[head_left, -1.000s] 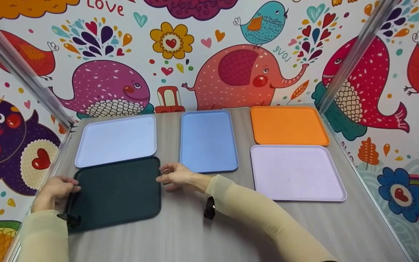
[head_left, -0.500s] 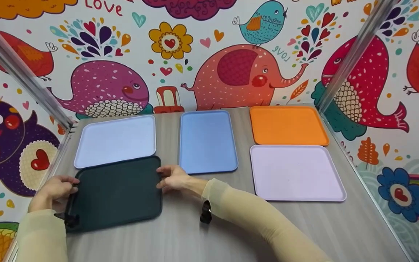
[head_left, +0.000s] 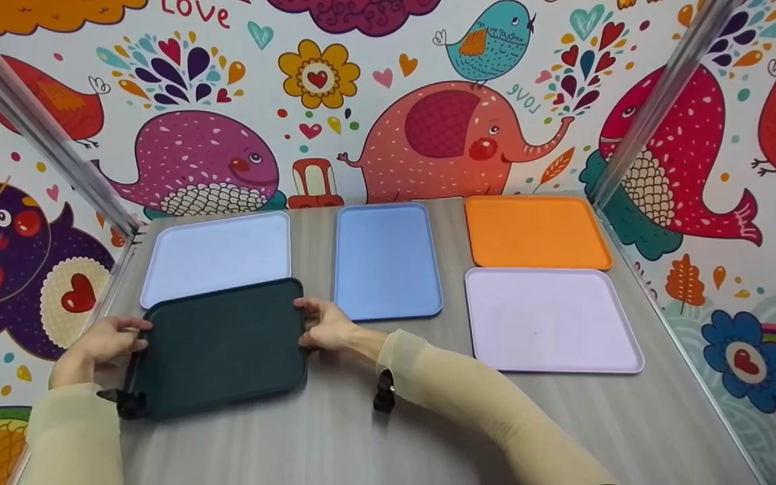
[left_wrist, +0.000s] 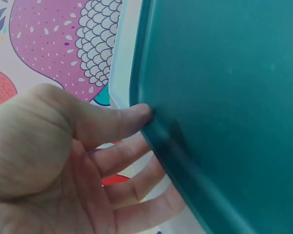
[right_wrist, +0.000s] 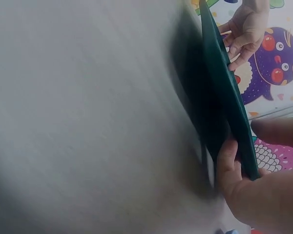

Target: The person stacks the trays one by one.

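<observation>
A dark green rectangular tray (head_left: 223,347) is held between both hands at the left of the table, raised off the surface with a shadow beneath it in the right wrist view. My left hand (head_left: 105,343) grips its left edge, the thumb on the rim and the other fingers underneath, as the left wrist view shows. My right hand (head_left: 327,327) holds the opposite short edge, fingers below and thumb above. Behind it, a pale blue tray (head_left: 219,252) lies partly covered by the green one.
A blue tray (head_left: 388,263) stands lengthwise in the middle of the grey table (head_left: 388,417). To the right, an orange tray (head_left: 536,232) lies behind a lilac tray (head_left: 553,320). Patterned walls (head_left: 428,141) with metal posts (head_left: 657,108) enclose the back and sides.
The right hand has closed onto the green tray's right edge. Both hands have lifted the tray off the table, and its far edge now overlaps the pale blue tray more.
</observation>
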The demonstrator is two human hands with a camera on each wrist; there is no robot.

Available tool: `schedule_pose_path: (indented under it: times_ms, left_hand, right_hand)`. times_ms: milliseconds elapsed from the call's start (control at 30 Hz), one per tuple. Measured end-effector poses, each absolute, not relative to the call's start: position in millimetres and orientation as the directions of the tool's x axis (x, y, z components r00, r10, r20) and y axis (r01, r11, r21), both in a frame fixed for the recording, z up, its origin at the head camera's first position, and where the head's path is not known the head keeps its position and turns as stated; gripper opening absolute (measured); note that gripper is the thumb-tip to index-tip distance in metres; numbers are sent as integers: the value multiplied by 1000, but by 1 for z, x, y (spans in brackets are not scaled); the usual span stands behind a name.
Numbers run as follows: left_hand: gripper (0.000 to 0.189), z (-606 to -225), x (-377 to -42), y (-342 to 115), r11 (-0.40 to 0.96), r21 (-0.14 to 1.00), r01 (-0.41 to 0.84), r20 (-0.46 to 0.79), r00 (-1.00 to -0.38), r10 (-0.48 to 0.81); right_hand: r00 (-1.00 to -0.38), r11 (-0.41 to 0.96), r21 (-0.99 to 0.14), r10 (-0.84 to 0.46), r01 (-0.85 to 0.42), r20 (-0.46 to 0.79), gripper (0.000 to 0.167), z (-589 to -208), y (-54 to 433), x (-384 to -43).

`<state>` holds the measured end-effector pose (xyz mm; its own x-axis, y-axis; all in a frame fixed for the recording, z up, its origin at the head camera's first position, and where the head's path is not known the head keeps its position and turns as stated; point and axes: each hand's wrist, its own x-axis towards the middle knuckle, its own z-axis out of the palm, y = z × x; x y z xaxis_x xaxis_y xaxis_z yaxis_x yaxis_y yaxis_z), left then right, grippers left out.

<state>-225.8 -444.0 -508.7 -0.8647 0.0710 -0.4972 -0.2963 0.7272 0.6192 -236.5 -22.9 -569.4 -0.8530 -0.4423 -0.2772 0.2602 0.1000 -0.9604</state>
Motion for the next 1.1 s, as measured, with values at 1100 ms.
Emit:
schedule_pose_path:
  times_ms: [1100]
  left_hand:
    - [56, -488, -244, -434, 394, 886, -243, -329, -929, 167]
  right_hand:
    - [-902, -32, -974, -386, 224, -195, 84, -528, 25, -284]
